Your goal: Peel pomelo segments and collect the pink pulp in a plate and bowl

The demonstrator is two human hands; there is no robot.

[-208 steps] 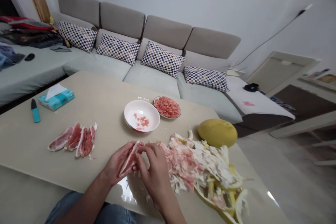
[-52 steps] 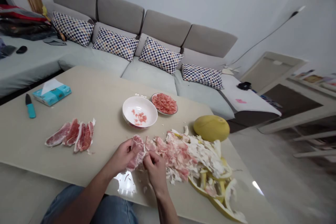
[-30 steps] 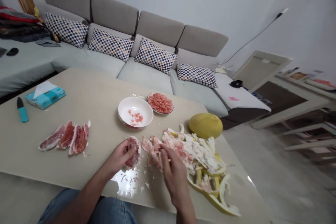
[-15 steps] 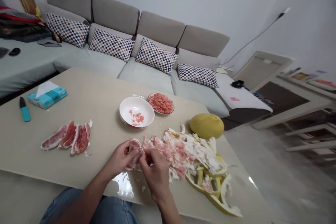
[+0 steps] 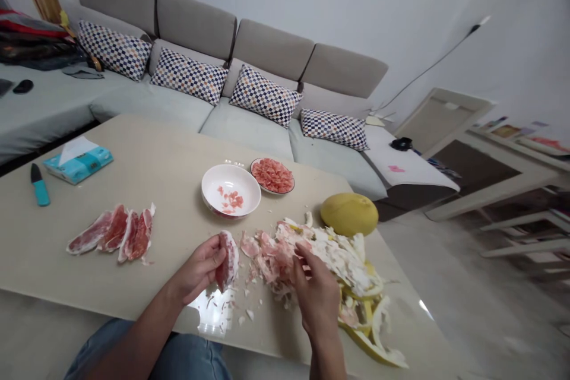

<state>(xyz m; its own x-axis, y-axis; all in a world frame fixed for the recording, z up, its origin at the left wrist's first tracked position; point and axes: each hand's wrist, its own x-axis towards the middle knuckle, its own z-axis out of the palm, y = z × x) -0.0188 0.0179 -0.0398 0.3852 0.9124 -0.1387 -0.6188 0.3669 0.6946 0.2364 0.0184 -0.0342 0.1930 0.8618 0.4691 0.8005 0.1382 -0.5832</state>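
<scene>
My left hand [image 5: 200,267] is closed on a pomelo segment [image 5: 228,258], held upright over the table with its white pith edge facing right. My right hand [image 5: 318,294] hovers at the heap of peeled membranes [image 5: 274,258], its thumb and fingers slightly apart; nothing shows between them. Several pomelo segments [image 5: 118,228] lie side by side to the left. Beyond my hands stands a white bowl [image 5: 208,187] with a few bits of pink pulp [image 5: 232,199] in it. Behind that bowl, a dark-rimmed plate [image 5: 278,192] is heaped with pulp [image 5: 272,174].
A whole yellow pomelo [image 5: 350,214] rests at the table's right edge, by white pith scraps [image 5: 342,258] and rind pieces [image 5: 378,350]. Far left lie a teal-handled knife [image 5: 41,190] and a tissue pack [image 5: 80,166]. Behind the table [image 5: 155,148] runs a sofa [image 5: 249,124].
My right hand has moved right, from the pomelo segment to the membrane heap. My left hand keeps the segment, now turned with its pith edge more visible.
</scene>
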